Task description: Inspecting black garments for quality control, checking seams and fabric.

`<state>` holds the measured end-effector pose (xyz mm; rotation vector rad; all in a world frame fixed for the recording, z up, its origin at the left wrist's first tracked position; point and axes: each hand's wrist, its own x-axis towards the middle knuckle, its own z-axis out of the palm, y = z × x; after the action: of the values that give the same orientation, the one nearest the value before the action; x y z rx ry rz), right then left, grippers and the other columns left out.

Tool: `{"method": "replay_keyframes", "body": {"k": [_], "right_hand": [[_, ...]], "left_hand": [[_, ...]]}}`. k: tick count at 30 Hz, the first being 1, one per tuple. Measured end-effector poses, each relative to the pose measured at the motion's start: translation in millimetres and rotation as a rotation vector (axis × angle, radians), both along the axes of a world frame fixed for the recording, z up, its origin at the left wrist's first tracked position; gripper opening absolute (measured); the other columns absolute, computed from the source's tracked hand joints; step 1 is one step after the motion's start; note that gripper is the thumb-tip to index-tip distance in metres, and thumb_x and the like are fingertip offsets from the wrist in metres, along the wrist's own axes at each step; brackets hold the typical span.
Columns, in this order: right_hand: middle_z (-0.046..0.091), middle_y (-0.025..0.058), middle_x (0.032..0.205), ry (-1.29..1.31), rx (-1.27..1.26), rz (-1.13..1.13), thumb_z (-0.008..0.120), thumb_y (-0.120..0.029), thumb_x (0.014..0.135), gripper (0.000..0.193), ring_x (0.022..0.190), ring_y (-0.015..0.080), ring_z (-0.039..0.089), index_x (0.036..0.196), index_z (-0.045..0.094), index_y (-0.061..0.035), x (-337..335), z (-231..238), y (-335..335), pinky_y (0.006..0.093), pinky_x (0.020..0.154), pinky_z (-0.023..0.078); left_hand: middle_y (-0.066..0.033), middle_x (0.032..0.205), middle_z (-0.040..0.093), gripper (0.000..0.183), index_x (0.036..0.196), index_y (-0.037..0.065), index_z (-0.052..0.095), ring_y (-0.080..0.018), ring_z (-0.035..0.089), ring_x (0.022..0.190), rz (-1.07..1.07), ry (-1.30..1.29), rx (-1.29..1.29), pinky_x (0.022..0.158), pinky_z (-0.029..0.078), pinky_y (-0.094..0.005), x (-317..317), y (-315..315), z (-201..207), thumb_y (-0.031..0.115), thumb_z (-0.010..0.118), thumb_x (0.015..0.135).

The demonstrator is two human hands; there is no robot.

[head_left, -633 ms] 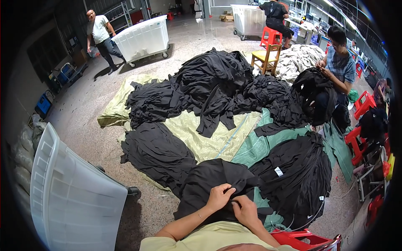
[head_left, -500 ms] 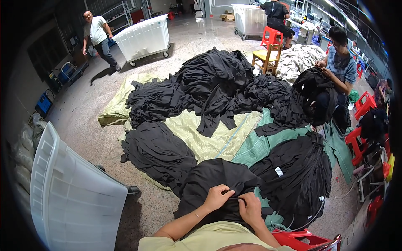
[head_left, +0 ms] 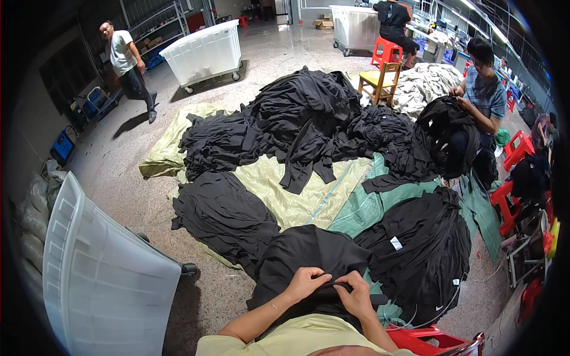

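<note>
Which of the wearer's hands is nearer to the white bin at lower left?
Left. The left hand pinches black cloth to the right of the white bin; the right hand pinches it too, farther right of the bin.

With the fingers of the left hand [head_left: 306, 283] and right hand [head_left: 355, 294], a person pinches black cloth [head_left: 306, 252] by the yellow sheet's [head_left: 300, 204] near edge. A large dark heap [head_left: 303, 107] lies toward that sheet's far edge.
</note>
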<state>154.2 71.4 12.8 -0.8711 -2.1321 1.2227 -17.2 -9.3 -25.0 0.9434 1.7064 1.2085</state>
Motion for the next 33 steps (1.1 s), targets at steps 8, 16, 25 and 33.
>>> {"method": "replay_keyframes", "body": {"k": [8, 16, 25, 33], "right_hand": [[0.062, 0.0125, 0.082, 0.023, 0.11, 0.128, 0.074, -0.001, 0.076, 0.013, 0.073, 0.0303, 0.064, 0.089, 0.069, -0.0004, -3, 5, -2, 0.0363, 0.064, 0.05], [0.063, 0.0131, 0.078, -0.014, 0.101, 0.003, 0.075, 0.0, 0.074, 0.012, 0.072, 0.0304, 0.064, 0.085, 0.07, -0.002, -10, 6, -6, 0.037, 0.064, 0.05], [0.062, 0.0125, 0.076, 0.059, 0.243, -0.023, 0.074, 0.004, 0.072, 0.013, 0.067, 0.0269, 0.061, 0.083, 0.068, -0.0005, -12, 10, -19, 0.0334, 0.061, 0.047], [0.06, 0.0138, 0.074, 0.083, 0.225, 0.055, 0.073, 0.006, 0.072, 0.015, 0.065, 0.0259, 0.06, 0.085, 0.067, 0.0004, -7, 4, -9, 0.0336, 0.06, 0.046]], "left_hand": [[0.0067, 0.075, 0.061, 0.018, 0.089, 0.0, 0.072, 0.0005, 0.047, 0.067, 0.007, -0.385, 0.004, 0.057, 0.036, -0.018, 6, 1, -5, 0.018, 0.07, 0.093], [0.0075, 0.074, 0.059, 0.019, 0.086, -0.001, 0.07, -0.0001, 0.045, 0.068, -0.06, -0.408, -0.03, 0.057, 0.036, -0.0206, -1, -7, -4, 0.016, 0.069, 0.093], [-0.0066, 0.063, 0.058, 0.028, 0.081, -0.005, 0.064, -0.007, 0.048, 0.061, -0.191, -0.021, 0.064, 0.057, 0.041, -0.0304, -5, -5, 4, 0.021, 0.07, 0.09], [-0.01, 0.067, 0.062, 0.029, 0.088, -0.007, 0.065, -0.0083, 0.051, 0.064, -0.202, -0.007, 0.123, 0.059, 0.042, -0.0311, 3, -8, 1, 0.022, 0.069, 0.091]]}}
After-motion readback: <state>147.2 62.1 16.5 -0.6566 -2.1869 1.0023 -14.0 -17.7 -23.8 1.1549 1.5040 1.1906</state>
